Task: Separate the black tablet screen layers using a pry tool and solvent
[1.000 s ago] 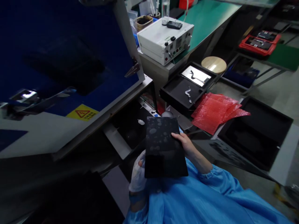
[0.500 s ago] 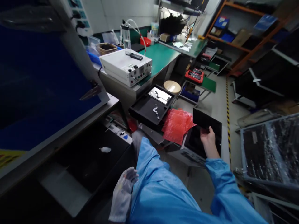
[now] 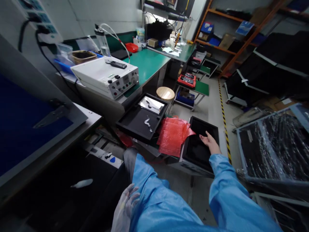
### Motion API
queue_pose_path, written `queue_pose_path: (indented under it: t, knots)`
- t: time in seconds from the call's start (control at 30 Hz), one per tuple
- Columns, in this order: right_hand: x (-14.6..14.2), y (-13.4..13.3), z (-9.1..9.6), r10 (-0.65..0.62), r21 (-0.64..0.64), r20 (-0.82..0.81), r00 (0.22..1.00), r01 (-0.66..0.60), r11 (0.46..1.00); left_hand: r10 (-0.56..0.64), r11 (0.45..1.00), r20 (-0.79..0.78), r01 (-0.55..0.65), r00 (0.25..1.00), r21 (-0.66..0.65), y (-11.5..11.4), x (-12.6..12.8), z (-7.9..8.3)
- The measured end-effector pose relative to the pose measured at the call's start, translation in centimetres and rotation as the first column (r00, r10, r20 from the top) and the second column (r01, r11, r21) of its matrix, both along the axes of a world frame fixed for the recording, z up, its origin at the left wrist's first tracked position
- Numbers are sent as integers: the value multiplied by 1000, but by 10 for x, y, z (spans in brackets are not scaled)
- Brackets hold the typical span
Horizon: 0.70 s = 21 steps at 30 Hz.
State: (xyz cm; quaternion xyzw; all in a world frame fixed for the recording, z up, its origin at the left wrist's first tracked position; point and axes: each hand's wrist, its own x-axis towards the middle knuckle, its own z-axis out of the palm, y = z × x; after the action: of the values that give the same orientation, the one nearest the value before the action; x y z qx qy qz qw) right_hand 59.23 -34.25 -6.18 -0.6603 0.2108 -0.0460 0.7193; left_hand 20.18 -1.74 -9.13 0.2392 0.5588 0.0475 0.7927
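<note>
My bare right hand [image 3: 210,143] is over a box lined in black [image 3: 201,124] at my right, fingers apart and nothing between them. Flat black material [image 3: 195,146] fills the box under the hand. Beside my blue-clothed leg rests my left hand [image 3: 126,204] in a thin whitish glove, its fingers loosely bent and apart, holding nothing that I can see. Red bubble wrap [image 3: 172,137] lies against the left side of the box. Left of that is a black tray [image 3: 127,122] with a lit white screen [image 3: 152,105] and a white ribbon cable [image 3: 147,122].
A white instrument box [image 3: 106,77] with knobs stands on a green bench [image 3: 152,61]. Behind the tray is a round wooden stool [image 3: 165,93]. A plastic-wrapped rack [image 3: 272,141] stands at the right. On the dark surface at lower left lies a small white object [image 3: 83,183].
My right hand has let go of the black panel it held tilted up over the box; the panel now appears to lie flat. The view has turned right. My left hand stays by my leg.
</note>
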Motion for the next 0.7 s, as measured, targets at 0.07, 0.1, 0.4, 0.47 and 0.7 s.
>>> queue_pose_path:
  t: [0.07, 0.1, 0.4, 0.47, 0.7]
  knots:
    - [-3, -3, -3, 25, -35, -42, 999, -27, 999, -24, 1000, -18, 23, 1000, -9, 0, 7, 0]
    - [-5, -5, -4, 37, -53, -55, 998, -40, 998, -42, 999, -18, 42, 999, -15, 0, 11, -1]
    - [-29, 1, -13, 138, -215, -43, 989, -145, 966, -153, 982, 5, 152, 988, 114, -19, 44, -10]
    - [-37, 22, -15, 205, -232, -16, 979, -203, 951, -258, 951, 48, 245, 965, 188, -19, 48, -12]
    - [-82, 137, -3, 634, -216, 75, 770, -608, 764, -258, 928, 123, 210, 958, 307, -14, 45, -26]
